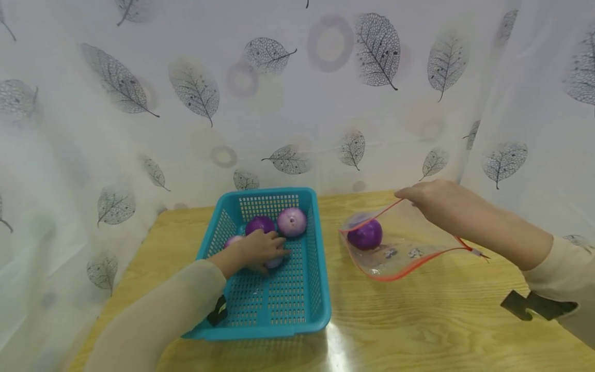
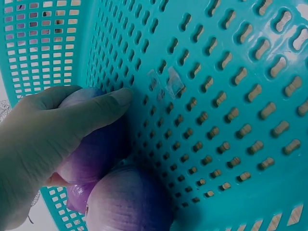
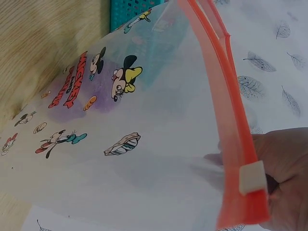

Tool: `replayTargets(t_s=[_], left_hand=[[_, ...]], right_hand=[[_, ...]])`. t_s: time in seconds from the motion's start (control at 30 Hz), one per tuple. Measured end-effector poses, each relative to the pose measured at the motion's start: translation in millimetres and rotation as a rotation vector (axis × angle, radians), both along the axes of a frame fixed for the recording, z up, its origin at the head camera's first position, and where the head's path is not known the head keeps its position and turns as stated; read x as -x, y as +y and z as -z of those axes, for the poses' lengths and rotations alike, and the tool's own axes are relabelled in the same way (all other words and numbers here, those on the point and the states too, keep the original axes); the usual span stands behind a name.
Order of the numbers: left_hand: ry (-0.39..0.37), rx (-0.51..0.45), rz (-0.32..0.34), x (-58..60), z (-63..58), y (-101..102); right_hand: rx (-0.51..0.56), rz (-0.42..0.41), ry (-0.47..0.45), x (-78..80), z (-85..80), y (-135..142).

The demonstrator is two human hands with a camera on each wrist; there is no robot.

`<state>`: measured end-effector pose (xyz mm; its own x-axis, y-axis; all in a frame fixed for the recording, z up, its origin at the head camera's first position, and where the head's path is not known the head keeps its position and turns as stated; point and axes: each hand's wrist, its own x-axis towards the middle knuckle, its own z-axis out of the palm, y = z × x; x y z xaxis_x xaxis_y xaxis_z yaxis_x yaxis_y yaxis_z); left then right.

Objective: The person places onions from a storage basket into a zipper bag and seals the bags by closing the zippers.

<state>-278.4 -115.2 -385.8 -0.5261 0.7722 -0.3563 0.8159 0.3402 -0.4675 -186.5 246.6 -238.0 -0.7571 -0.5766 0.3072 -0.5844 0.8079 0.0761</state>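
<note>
My left hand (image 1: 260, 250) reaches into a blue plastic basket (image 1: 323, 289) and grips a purple onion (image 2: 94, 154); in the left wrist view the thumb lies across its top. Close by in the basket are a pale purple onion (image 1: 292, 222), a darker one (image 1: 260, 223) and part of another (image 1: 232, 241). To the right, my right hand (image 1: 434, 204) pinches the upper edge of a clear zip bag (image 1: 395, 274) with an orange seal, its mouth spread wide. One dark purple onion (image 1: 365, 235) sits inside it. Cartoon figures and a white slider (image 3: 252, 177) show in the right wrist view.
Basket and bag are on a wood-grain table (image 1: 409, 330). A white curtain (image 1: 297, 113) printed with leaves hangs behind and along the sides. Small clear scraps (image 2: 174, 83) lie on the basket's perforated floor.
</note>
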Motion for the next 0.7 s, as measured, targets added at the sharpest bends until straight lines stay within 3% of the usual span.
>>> replayTargets(t_s=[0.3,0.7], left_hand=[[0.013,-0.026,0.009,-1.2,0.6,0.4],[0.125,-0.088,0.122,4.3,2.7,-7.6]], right_hand=[[0.008,-0.01,0.009,-0.1,0.0,-1.3],[0.002,-0.003,0.002,0.9,0.5,-1.6]])
